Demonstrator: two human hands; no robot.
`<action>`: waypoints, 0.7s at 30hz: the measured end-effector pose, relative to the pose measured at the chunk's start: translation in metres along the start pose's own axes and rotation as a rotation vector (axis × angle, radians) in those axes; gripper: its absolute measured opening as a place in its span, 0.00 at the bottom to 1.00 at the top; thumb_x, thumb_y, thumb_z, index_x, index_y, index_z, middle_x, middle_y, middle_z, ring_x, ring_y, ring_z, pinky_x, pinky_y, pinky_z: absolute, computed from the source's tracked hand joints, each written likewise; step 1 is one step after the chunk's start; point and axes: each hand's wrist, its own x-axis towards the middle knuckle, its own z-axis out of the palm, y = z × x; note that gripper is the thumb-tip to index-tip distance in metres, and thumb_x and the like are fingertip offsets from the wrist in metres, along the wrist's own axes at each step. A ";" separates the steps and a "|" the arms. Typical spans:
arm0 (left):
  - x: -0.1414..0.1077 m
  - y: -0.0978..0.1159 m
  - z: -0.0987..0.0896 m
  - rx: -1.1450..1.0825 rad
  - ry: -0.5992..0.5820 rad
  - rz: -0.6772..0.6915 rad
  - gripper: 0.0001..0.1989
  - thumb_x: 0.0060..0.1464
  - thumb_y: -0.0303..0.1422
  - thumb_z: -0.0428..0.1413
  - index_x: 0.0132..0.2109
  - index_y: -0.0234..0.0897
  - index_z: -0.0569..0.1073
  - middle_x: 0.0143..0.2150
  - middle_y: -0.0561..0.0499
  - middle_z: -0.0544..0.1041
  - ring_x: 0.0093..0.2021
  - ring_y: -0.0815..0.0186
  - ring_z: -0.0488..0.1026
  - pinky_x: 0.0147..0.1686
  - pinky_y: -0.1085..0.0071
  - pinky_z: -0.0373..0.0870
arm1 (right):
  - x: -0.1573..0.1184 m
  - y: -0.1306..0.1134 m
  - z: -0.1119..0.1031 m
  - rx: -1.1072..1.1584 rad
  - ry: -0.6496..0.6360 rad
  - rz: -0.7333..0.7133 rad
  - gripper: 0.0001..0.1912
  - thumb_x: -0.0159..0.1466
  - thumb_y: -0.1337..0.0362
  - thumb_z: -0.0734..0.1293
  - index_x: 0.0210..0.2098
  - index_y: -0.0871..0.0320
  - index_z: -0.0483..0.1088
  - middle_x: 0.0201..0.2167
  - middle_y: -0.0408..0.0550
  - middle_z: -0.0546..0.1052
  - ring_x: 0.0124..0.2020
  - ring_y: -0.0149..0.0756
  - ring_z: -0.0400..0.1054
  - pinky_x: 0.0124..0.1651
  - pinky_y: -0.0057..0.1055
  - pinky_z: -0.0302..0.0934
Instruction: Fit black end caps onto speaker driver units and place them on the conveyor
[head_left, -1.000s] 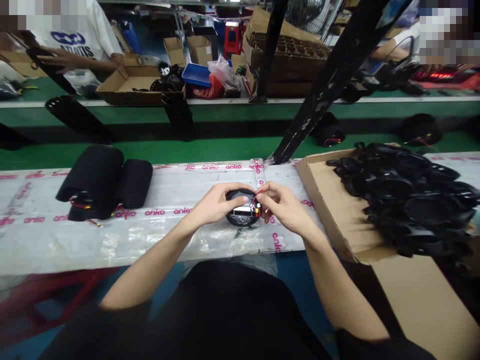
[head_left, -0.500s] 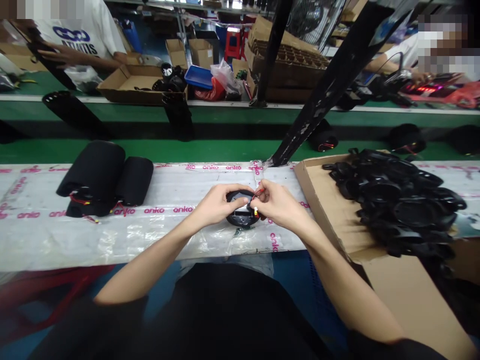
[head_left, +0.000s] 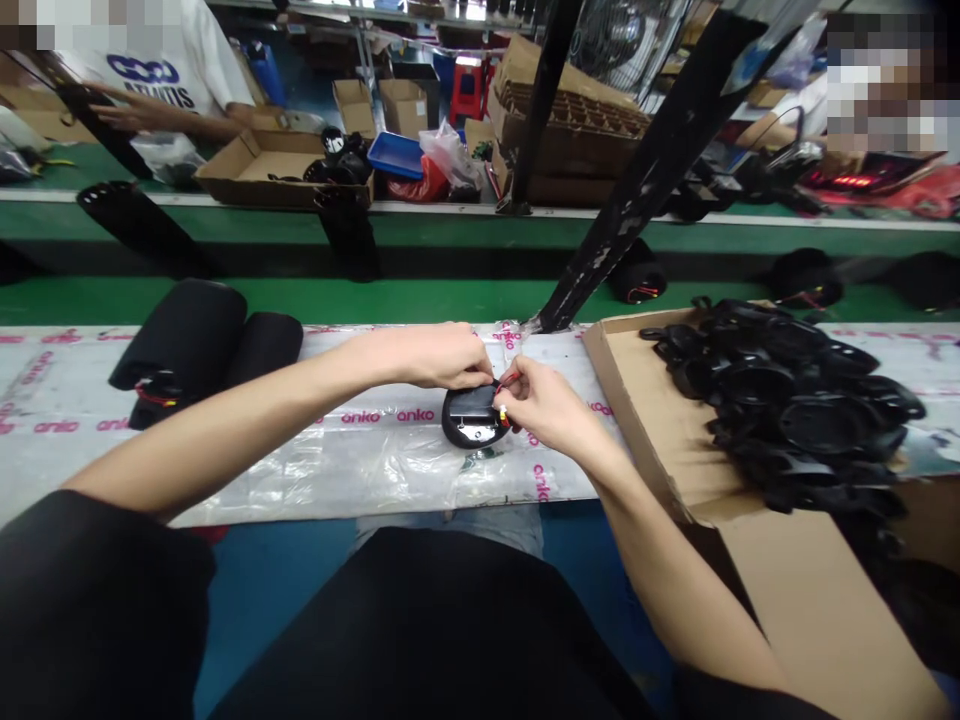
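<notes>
A round black part (head_left: 474,410) with a flat, partly shiny end stands on the plastic-covered table (head_left: 360,470) in front of me. My left hand (head_left: 450,358) reaches over its far side, fingers bent and pressed together at the upper rim; what they pinch is too small to tell. At the part's right edge, my right hand (head_left: 536,400) pinches thin red and black wires (head_left: 508,381). A small white and yellow connector (head_left: 503,413) hangs just below those fingertips.
Black cylinders (head_left: 180,335) lie at the left. A cardboard tray (head_left: 637,410) piled with black rings (head_left: 795,400) stands at the right. Behind, a slanted black post (head_left: 622,220) rises before a green conveyor (head_left: 420,300). People sit beyond it.
My left hand has moved from the part's left side up to its far rim, with the forearm now lying across in front of the cylinders. My right hand still pinches the wires.
</notes>
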 end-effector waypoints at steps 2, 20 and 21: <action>0.005 0.002 -0.004 0.095 -0.088 0.031 0.12 0.65 0.31 0.56 0.35 0.39 0.83 0.27 0.51 0.81 0.23 0.67 0.67 0.29 0.68 0.55 | -0.005 -0.003 0.001 -0.069 0.074 -0.034 0.01 0.62 0.64 0.65 0.35 0.53 0.68 0.24 0.41 0.78 0.27 0.37 0.71 0.32 0.32 0.54; -0.013 0.003 -0.006 -0.138 -0.107 -0.174 0.19 0.60 0.30 0.57 0.20 0.39 0.66 0.17 0.56 0.60 0.19 0.68 0.52 0.28 0.63 0.48 | 0.008 -0.016 -0.019 -0.306 -0.092 -0.182 0.06 0.64 0.68 0.65 0.30 0.54 0.66 0.23 0.41 0.73 0.26 0.33 0.61 0.33 0.31 0.49; -0.012 0.004 -0.005 -0.119 -0.086 -0.171 0.18 0.58 0.28 0.58 0.20 0.39 0.66 0.17 0.56 0.60 0.19 0.68 0.52 0.27 0.63 0.48 | 0.007 -0.017 -0.019 -0.315 -0.091 -0.182 0.06 0.64 0.69 0.65 0.31 0.54 0.66 0.24 0.42 0.74 0.26 0.33 0.61 0.33 0.31 0.49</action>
